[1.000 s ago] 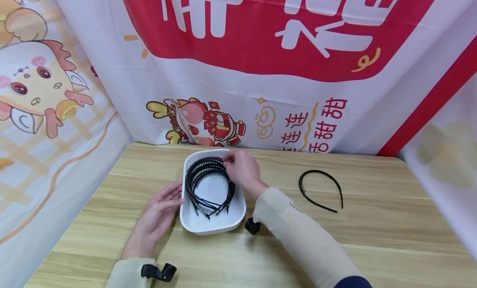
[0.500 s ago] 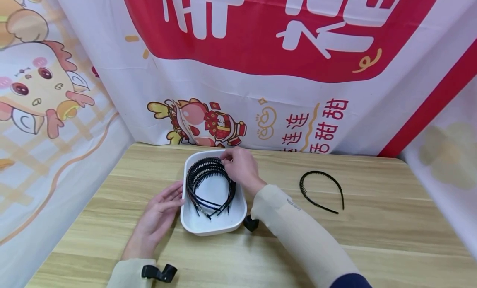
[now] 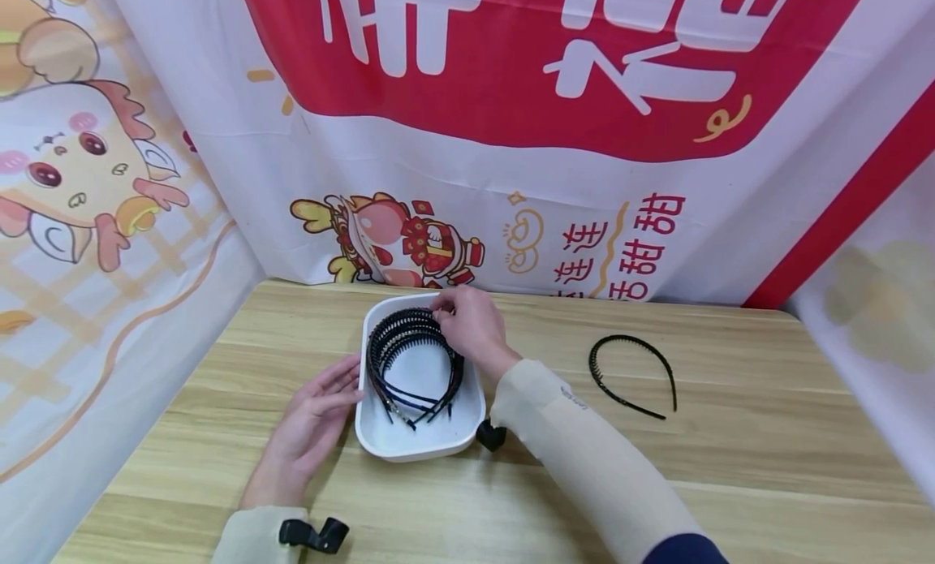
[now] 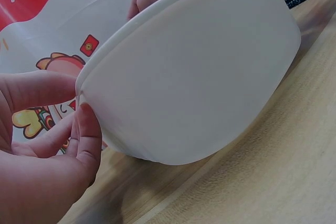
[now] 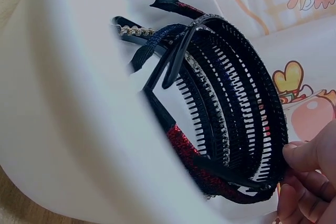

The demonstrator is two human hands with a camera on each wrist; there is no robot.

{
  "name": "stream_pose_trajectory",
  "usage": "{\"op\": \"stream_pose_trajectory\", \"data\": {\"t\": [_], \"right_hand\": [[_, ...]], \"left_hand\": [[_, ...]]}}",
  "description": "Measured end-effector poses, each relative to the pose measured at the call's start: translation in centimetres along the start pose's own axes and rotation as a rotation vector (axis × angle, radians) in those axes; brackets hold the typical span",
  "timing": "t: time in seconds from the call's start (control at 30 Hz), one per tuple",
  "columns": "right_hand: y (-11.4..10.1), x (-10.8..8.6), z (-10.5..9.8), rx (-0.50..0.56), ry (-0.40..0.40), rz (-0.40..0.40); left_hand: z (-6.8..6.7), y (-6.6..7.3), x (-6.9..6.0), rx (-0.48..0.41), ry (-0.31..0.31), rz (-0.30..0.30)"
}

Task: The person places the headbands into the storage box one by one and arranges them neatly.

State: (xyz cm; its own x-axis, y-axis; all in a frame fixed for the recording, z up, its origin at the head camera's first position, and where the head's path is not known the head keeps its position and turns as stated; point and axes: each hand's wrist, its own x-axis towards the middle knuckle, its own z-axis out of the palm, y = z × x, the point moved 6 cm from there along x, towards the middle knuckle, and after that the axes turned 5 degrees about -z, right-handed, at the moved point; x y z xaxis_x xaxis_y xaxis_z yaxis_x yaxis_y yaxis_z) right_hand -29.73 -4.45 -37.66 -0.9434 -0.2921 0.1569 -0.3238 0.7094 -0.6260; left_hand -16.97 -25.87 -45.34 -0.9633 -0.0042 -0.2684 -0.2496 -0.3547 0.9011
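A white plastic box (image 3: 418,442) holds several black toothed headbands (image 3: 400,329), nested together with their ends crossing. Some carry red or blue glitter, and one has a beaded strip, in the right wrist view. My right hand (image 3: 473,325) reaches over the box's far right rim. Its thumb and fingers (image 5: 303,157) pinch the outermost black headband (image 5: 281,119) at its side. At the box's left side, my left hand (image 3: 312,422) pinches the rim, its fingertips (image 4: 90,121) against the wall. The far side of that grip is hidden.
A single black toothed headband (image 3: 631,377) lies on the wooden table (image 3: 767,450) to the right of the box. Behind the table's back edge hangs a red and white printed cloth (image 3: 497,174), and another printed cloth (image 3: 80,320) covers the left side.
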Motion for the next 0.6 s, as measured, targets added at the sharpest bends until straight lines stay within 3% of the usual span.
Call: {"op": "stream_pose_trajectory", "data": {"t": [0.6], "right_hand": [[-0.14, 0.18, 0.34, 0.025, 0.020, -0.011]], "left_hand": [[0.03, -0.01, 0.06, -0.018, 0.003, 0.007]]}}
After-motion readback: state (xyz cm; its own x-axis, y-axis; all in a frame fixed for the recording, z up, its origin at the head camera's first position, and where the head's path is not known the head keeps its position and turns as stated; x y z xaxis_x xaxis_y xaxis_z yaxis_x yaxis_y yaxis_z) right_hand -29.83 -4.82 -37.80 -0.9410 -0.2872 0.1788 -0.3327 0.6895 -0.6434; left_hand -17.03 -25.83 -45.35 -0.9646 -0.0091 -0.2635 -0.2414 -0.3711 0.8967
